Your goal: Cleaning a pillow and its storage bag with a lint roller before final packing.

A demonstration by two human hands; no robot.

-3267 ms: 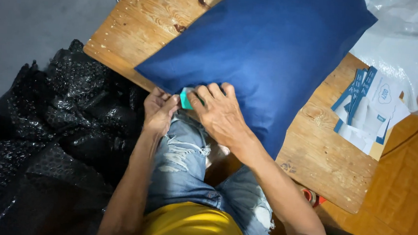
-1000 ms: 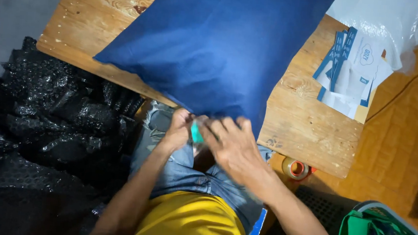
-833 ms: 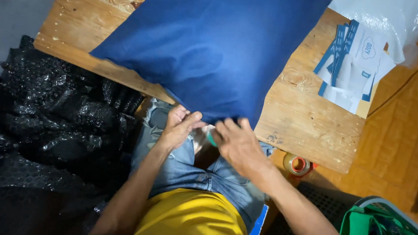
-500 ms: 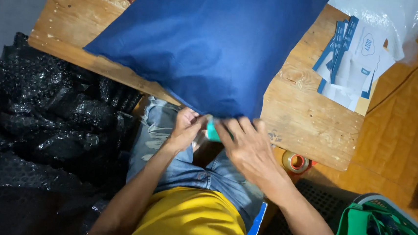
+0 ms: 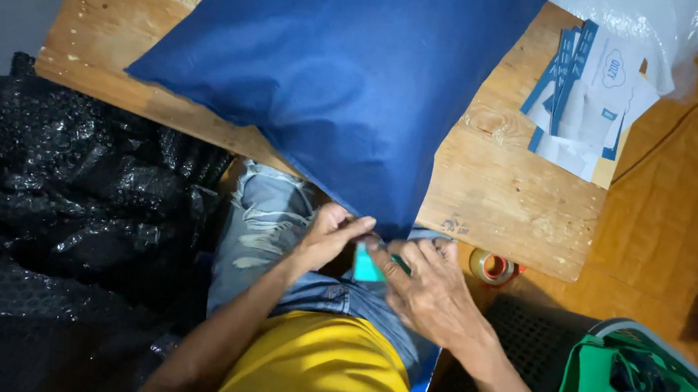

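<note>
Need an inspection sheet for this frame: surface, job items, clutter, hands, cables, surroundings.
Surface: bare wooden table, knots and stains.
Job's things: blue pillow lies on the table, its corner overhanging the near edge; small teal piece at that corner.
Clutter: stack of blue-and-white cards; clear plastic bag.
Grippers: left hand and right hand pinch at the pillow corner.
Cables: nothing seen.
Surroundings: black bubble wrap, tape roll, green bag on the floor.

Small packing workshop: rough plywood table point(image 5: 512, 199) ahead of the hands, black bubble wrap point(image 5: 62, 200) left, tape roll point(image 5: 491, 266) and leaflets point(image 5: 589, 98) right.
</note>
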